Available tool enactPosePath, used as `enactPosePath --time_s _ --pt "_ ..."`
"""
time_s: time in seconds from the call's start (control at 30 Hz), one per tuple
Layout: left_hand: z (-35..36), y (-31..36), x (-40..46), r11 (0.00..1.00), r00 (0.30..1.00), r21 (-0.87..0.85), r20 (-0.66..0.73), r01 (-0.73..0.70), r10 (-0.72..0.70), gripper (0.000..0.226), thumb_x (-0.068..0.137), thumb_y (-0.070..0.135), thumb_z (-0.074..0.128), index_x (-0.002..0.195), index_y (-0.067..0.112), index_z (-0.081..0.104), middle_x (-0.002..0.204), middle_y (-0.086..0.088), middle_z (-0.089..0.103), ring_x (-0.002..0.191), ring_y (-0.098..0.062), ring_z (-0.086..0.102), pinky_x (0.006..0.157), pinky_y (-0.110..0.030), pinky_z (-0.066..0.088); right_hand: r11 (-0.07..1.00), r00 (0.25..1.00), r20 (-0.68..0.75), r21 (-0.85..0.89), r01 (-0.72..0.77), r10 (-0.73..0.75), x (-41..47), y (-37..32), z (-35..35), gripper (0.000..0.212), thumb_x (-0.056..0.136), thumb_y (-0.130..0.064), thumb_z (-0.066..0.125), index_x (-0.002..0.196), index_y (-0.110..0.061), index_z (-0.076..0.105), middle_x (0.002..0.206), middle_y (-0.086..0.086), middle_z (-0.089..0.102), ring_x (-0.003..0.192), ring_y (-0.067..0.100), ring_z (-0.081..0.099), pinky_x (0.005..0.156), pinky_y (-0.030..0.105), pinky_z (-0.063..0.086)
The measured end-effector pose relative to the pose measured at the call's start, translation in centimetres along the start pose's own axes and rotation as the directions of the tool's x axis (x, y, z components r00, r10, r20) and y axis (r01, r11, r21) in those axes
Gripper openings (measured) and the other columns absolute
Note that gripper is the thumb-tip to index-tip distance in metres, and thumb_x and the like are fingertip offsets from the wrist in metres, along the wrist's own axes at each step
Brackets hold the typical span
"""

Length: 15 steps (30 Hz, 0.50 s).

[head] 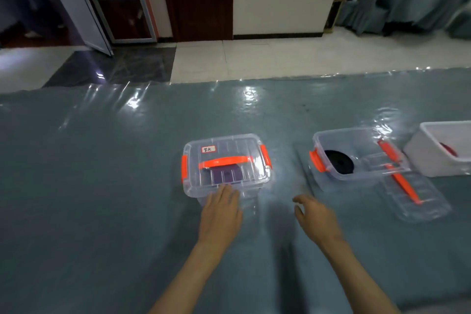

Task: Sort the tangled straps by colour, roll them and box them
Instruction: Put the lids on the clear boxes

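Lidded box (pixel 226 160), long axis left–right, purple strap roll (pixel 225 173) inside; left hand (pixel 221 209) flat against its near edge; right hand (pixel 316 216) relaxed, empty.

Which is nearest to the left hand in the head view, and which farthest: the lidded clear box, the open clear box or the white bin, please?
From the left hand:
1. Lidded clear box, touching its fingertips.
2. Open clear box, off to the right.
3. White bin, at the far right edge.
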<state>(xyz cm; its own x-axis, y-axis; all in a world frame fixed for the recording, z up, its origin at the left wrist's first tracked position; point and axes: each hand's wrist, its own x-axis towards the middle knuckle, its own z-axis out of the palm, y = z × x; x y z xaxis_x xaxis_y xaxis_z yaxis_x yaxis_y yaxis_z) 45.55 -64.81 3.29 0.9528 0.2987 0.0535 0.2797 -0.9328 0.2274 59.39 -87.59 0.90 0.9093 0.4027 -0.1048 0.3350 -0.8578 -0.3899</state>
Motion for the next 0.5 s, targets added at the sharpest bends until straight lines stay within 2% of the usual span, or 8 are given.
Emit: enactPosePath --time_s 0.07,0.17,0.2,0.3,0.33,0.4,0.5 --pt "0.1 2.9 -0.5 0.999 0.999 0.023 0.043 -0.024 0.023 0.049 0.092 0.023 0.071 0.139 0.011 0.064 0.145 -0.01 0.062 0.138 -0.028 0.057 0.119 -0.045 0.042 0.996 0.999 0.026 -0.08 -0.027 0.029 -1.0 2.1 -0.9 0.029 0.102 -0.022 0.061 0.129 -0.023 0.071 0.134 -0.002 0.07 0.119 0.025 0.068 0.093 0.036 0.051" --pt "0.6 6.7 -0.6 0.998 0.997 0.038 0.051 -0.055 0.053 0.048 0.067 0.014 0.089 0.113 0.012 0.078 0.118 -0.008 0.075 0.114 -0.028 0.073 0.1 -0.044 0.058 0.983 0.997 0.042 -0.171 -0.064 0.072 -1.7 5.3 -2.7 0.029 0.104 -0.027 0.057 0.129 -0.026 0.07 0.133 -0.003 0.069 0.118 0.024 0.067 0.089 0.034 0.051" --pt "0.9 8.0 -0.6 0.997 0.995 0.032 0.069 -0.069 0.067 0.045 0.067 0.013 0.087 0.112 0.013 0.078 0.117 -0.009 0.075 0.114 -0.029 0.072 0.101 -0.044 0.057 0.978 0.996 0.045 -0.197 -0.069 0.079 -1.8 6.6 -3.2 0.028 0.104 -0.029 0.055 0.127 -0.026 0.071 0.13 -0.003 0.069 0.117 0.024 0.068 0.088 0.035 0.051" --pt "2.2 12.1 0.4 0.996 0.991 0.055 0.115 -0.076 0.069 0.046 0.082 0.015 0.07 0.128 0.013 0.069 0.136 -0.01 0.064 0.133 -0.032 0.06 0.116 -0.047 0.045 0.978 0.995 0.044 -0.191 -0.081 0.091 -1.3 11.0 -4.8 0.025 0.104 -0.029 0.056 0.121 -0.022 0.072 0.124 0.002 0.07 0.114 0.028 0.068 0.086 0.038 0.054" --pt "2.5 13.7 0.8 0.995 0.99 0.064 0.127 -0.075 0.066 0.048 0.079 0.016 0.072 0.127 0.013 0.069 0.136 -0.01 0.065 0.132 -0.032 0.06 0.115 -0.048 0.046 0.98 0.994 0.053 -0.182 -0.085 0.096 -1.1 12.5 -5.3 0.024 0.104 -0.027 0.056 0.121 -0.02 0.072 0.124 0.002 0.07 0.114 0.028 0.068 0.087 0.038 0.055" --pt "2.9 16.9 2.1 0.993 0.984 0.09 0.171 -0.076 0.059 0.052 0.064 0.015 0.082 0.116 0.012 0.075 0.124 -0.011 0.071 0.119 -0.033 0.069 0.103 -0.048 0.055 0.98 0.992 0.069 -0.177 -0.094 0.108 -0.1 15.6 -6.4 0.025 0.103 -0.026 0.055 0.122 -0.02 0.072 0.126 0.002 0.07 0.115 0.028 0.067 0.087 0.038 0.054" --pt "4.2 21.9 4.2 0.992 0.988 0.097 0.139 -0.075 0.061 0.056 0.053 0.014 0.09 0.107 0.01 0.078 0.116 -0.014 0.074 0.106 -0.035 0.074 0.091 -0.05 0.061 0.983 0.988 0.091 -0.146 -0.107 0.121 1.7 20.7 -8.0 0.03 0.103 -0.026 0.056 0.128 -0.024 0.07 0.13 0.001 0.069 0.119 0.026 0.067 0.09 0.036 0.053"
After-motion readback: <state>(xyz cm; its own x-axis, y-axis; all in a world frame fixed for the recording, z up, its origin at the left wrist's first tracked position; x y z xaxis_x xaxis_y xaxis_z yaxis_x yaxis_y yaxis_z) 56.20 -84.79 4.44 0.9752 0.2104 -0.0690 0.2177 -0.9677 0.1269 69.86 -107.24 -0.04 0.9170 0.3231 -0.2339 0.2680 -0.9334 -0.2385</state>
